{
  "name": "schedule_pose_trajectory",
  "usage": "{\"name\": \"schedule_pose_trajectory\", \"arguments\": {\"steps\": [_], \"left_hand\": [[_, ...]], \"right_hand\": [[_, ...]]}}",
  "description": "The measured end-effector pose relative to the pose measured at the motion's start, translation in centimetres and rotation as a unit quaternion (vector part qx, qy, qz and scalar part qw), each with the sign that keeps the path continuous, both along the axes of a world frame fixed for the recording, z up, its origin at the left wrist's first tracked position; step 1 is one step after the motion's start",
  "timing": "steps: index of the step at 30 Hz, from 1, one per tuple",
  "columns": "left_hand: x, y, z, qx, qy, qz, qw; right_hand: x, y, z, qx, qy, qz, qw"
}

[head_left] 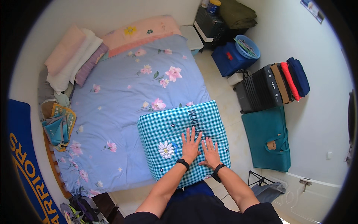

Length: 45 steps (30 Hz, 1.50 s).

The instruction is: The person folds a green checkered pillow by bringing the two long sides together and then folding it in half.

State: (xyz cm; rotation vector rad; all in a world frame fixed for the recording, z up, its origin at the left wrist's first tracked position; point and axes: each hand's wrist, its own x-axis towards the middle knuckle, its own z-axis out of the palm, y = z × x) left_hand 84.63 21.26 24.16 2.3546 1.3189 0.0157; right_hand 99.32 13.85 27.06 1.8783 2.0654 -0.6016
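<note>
A folded quilt (160, 127) in teal and white gingham, with a white daisy on it, lies at the near right corner of the bed. Both my hands press on its top, side by side. My left hand (191, 145) lies flat, fingers spread and pointing away from me. Close to its right, my right hand (211, 154) rests on the fabric the same way, its fingers apart. Neither hand grips anything. Under the quilt spreads a blue-grey floral bedsheet (119, 82).
Stacked pillows (69, 56) and folded cloths (59, 125) line the bed's left side. Right of the bed, across a strip of tiled floor, stand a black suitcase (257, 89), a teal bag (266, 140) and a blue box (225, 59) bearing a blue basket (247, 47). A folding stool (266, 188) is near my right arm.
</note>
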Motion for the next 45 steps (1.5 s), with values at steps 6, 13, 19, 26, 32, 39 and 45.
{"name": "schedule_pose_trajectory", "arguments": {"steps": [6, 13, 19, 26, 32, 39, 45], "left_hand": [[-0.8, 1.4, -1.2, -0.035, 0.023, 0.007, 0.999], [-0.4, -2.2, -2.9, 0.032, 0.165, -0.041, 0.985], [-1.8, -1.7, -3.8, -0.059, 0.184, -0.059, 0.979], [-2.5, -4.5, -7.4, -0.186, 0.269, -0.06, 0.943], [-1.7, -5.8, -7.9, -0.22, 0.285, -0.064, 0.931], [-2.4, -5.6, -8.3, -0.22, 0.267, -0.088, 0.934], [-1.9, -5.4, -8.9, -0.172, 0.231, -0.038, 0.957]], "right_hand": [[0.3, 2.2, -0.1, 0.12, 0.167, -0.054, 0.977], [-4.0, 9.9, -1.5, -0.143, 0.498, -0.637, 0.571], [-4.5, 12.4, -4.4, -0.301, 0.38, -0.628, 0.609], [-6.9, 8.8, -7.5, -0.211, 0.315, -0.479, 0.791], [-5.6, 7.8, -8.6, -0.268, 0.35, -0.444, 0.78], [-6.4, 7.1, -9.5, -0.246, 0.335, -0.442, 0.795], [-5.8, 7.4, -9.7, -0.262, 0.347, -0.446, 0.782]]}}
